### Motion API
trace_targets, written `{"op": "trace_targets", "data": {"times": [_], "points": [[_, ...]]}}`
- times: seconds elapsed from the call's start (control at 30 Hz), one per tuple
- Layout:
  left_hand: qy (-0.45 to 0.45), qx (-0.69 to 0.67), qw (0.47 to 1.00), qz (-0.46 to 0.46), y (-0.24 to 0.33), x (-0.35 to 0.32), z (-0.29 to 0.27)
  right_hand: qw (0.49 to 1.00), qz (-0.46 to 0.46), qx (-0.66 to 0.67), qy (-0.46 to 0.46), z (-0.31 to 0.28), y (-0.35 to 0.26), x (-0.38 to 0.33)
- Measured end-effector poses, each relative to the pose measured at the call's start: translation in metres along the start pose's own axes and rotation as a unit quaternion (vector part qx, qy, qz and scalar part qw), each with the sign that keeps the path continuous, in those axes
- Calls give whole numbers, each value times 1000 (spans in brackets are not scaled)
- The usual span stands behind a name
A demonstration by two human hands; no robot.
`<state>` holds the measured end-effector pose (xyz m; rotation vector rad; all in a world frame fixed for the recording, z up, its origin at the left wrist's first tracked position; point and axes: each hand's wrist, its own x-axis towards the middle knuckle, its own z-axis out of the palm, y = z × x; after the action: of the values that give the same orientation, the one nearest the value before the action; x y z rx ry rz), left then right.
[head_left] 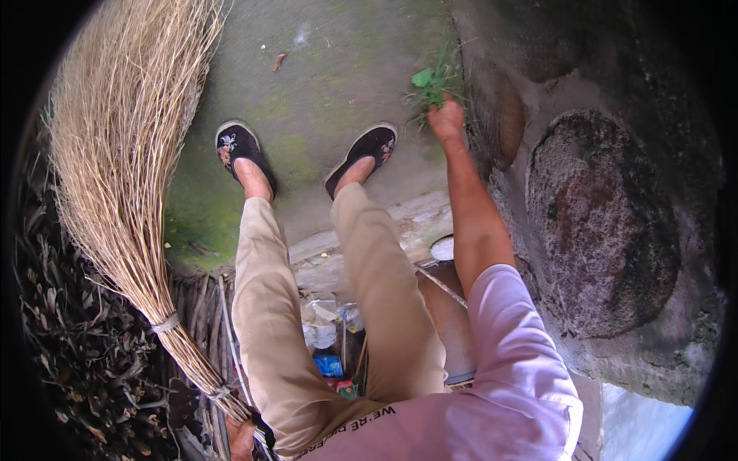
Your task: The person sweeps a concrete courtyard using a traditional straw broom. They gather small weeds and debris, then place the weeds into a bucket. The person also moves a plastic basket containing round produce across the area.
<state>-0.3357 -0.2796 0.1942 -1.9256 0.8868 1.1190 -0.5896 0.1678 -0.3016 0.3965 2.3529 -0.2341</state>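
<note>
My left hand (240, 438), low in the picture, is closed around the tied handle of a large twig broom (134, 177). The broom's long tan twigs fan out upward along the left side, bound with ties near the grip. At the upper right, my right hand (447, 121) is a closed fist on a clump of green weeds (434, 84), with thin grass blades and one broad leaf showing above it. The clump is beside the base of the stone wall. Whether its roots are still in the ground is hidden.
A rough wall with large rounded stones (603, 223) rises along the right. Mossy concrete (300, 100) lies under my feet, with a dry leaf (279, 61) on it. Stacked dark sticks (84, 361) fill the lower left. Plastic litter (319, 326) and a blue wrapper (329, 366) lie behind my legs.
</note>
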Motion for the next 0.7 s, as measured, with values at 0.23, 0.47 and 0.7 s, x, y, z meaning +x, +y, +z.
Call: {"op": "trace_targets", "data": {"times": [0.23,0.47,0.7], "points": [[-41,18,999,4,5,-7,-2,993,-6,100,-65,-17,-31,-75],[-54,54,995,64,8,-25,-7,975,-2,201,-92,-90,-47,-140],[-41,84,984,153,21,-64,-14,952,14,293,-90,-176,-85,-202]]}}
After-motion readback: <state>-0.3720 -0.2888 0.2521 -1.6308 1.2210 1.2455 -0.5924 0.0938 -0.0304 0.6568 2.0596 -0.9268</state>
